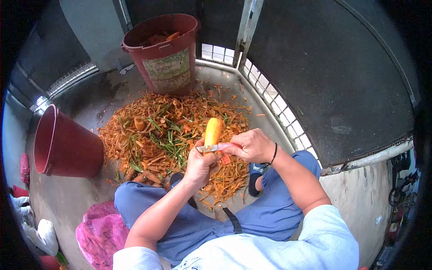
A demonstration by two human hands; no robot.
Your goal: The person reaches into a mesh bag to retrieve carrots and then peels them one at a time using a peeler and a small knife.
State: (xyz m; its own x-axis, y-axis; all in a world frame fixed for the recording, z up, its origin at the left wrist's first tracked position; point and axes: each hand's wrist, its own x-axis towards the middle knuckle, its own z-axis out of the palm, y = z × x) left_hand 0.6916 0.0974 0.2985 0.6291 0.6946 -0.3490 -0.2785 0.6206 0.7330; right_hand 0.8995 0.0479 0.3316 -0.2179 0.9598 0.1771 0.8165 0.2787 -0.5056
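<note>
My left hand (199, 167) is wrapped round the lower part of a peeled, bright yellow-orange carrot (213, 130), whose thick end points away from me. In my right hand (254, 146) is a peeler with a red handle (228, 147), and its metal blade (208, 148) lies across the carrot just above my left fingers. Beneath both hands spreads a wide heap of carrot peelings (155, 121) mixed with green stalk pieces. Several unpeeled carrots (146, 177) lie at the heap's near edge, by my left knee.
A red bucket (168, 60) holding carrots stands behind the heap. Another red bucket (72, 144) lies tipped at the left. A pink mesh sack (102, 234) rests beside my left leg. Dark gate panels (333, 85) stand at the back right; white bags (42, 236) lie far left.
</note>
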